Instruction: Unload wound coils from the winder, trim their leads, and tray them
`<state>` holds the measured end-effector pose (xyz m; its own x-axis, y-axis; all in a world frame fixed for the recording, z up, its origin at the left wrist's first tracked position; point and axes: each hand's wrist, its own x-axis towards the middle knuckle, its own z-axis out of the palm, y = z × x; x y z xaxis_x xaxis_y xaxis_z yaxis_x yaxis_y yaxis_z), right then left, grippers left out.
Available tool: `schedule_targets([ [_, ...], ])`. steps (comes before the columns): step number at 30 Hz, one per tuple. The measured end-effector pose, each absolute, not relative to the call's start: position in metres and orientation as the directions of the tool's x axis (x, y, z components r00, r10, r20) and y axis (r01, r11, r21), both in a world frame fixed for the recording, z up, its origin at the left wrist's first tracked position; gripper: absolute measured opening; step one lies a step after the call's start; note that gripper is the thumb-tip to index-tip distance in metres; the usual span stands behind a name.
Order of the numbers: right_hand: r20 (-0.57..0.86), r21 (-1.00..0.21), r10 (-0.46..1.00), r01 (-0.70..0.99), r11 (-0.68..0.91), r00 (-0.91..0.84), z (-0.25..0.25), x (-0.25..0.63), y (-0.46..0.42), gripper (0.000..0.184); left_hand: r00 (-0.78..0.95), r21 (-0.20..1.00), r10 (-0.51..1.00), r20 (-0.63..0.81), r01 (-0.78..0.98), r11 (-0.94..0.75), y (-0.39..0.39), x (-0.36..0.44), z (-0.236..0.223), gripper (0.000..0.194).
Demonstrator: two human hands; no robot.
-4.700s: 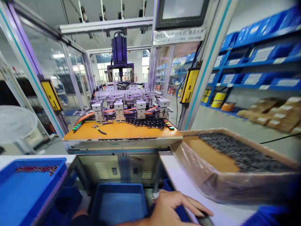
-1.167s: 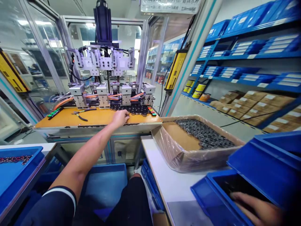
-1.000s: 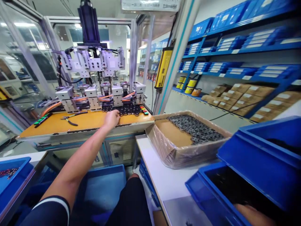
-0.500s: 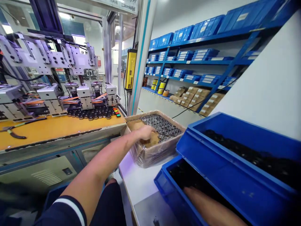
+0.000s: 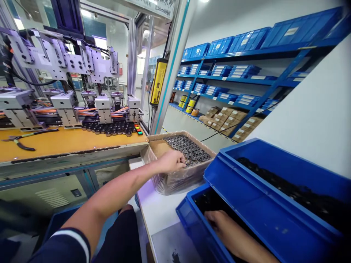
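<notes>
My left hand (image 5: 173,161) is over the near side of a plastic-lined cardboard box (image 5: 175,179). Its fingers are curled in a pinch beside rows of small dark metal parts (image 5: 192,149); whatever the fingertips hold is too small to name. My right hand (image 5: 218,219) reaches into the lower blue bin (image 5: 196,223), which has black parts inside. The fingers there are bent together, and their tips are lost in the dark, so their contents are hidden.
A second blue bin (image 5: 246,190) with black parts sits over the lower one. At left, the machine's orange bench (image 5: 68,144) bears pliers (image 5: 23,140) and several dark round parts (image 5: 117,128). A metal plate (image 5: 170,243) lies on the white table (image 5: 156,212). Shelving (image 5: 241,78) stands behind.
My left hand has shifted slightly toward the box's near edge, its fingers now curled by the parts. My right hand has risen within the lower bin and shows more. The view has tilted slightly.
</notes>
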<state>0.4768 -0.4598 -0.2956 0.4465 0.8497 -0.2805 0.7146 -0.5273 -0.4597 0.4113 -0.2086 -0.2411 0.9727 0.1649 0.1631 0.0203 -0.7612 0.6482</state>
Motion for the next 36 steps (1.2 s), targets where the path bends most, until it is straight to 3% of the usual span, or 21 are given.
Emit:
schedule_targets([
  [4, -0.258, -0.539, 0.895, 0.715, -0.445, 0.363, -0.285, 0.463, -0.457, 0.019, 0.922, 0.792, 0.205, 0.327, -0.15, -0.591, -0.227, 0.309, -0.242, 0.055],
  [7, -0.211, -0.549, 0.926, 0.746, -0.377, 0.312, -0.276, 0.465, -0.457, 0.026, 0.854, 0.904, 0.303, 0.424, -0.38, -0.194, -0.241, 0.242, -0.252, 0.043],
  [9, -0.048, -0.497, 0.951, 0.819, -0.288, 0.306, -0.268, 0.468, -0.454, 0.026, 0.828, 0.89, 0.365, 0.427, -0.456, -0.006, -0.247, 0.211, -0.259, 0.031],
  [12, 0.382, -0.331, 0.899, 0.94, -0.083, 0.214, -0.248, 0.453, -0.442, 0.018, 0.828, 0.86, 0.42, 0.37, -0.476, 0.181, -0.252, 0.184, -0.265, 0.031],
  [14, 0.572, -0.238, 0.815, 0.97, 0.054, 0.095, -0.234, 0.423, -0.432, 0.011, 0.833, 0.862, 0.443, 0.333, -0.459, 0.215, -0.254, 0.173, -0.267, 0.03],
  [19, 0.681, -0.203, 0.727, 0.931, 0.304, -0.089, -0.225, 0.327, -0.414, 0.005, 0.816, 0.886, 0.479, 0.324, -0.439, 0.149, -0.262, 0.159, -0.266, 0.036],
  [28, 0.733, -0.258, 0.679, 0.912, 0.319, -0.03, -0.25, 0.299, -0.42, 0.005, 0.826, 0.871, 0.469, 0.312, -0.446, 0.205, -0.275, 0.158, -0.269, 0.027],
  [33, 0.743, -0.274, 0.669, 0.905, 0.325, -0.015, -0.248, 0.301, -0.42, 0.005, 0.845, 0.885, 0.46, 0.272, -0.407, 0.225, -0.282, 0.164, -0.273, 0.04],
  [36, 0.75, -0.276, 0.662, 0.904, 0.326, -0.01, -0.247, 0.301, -0.419, 0.007, 0.858, 0.897, 0.451, 0.246, -0.378, 0.229, -0.285, 0.168, -0.273, 0.036],
])
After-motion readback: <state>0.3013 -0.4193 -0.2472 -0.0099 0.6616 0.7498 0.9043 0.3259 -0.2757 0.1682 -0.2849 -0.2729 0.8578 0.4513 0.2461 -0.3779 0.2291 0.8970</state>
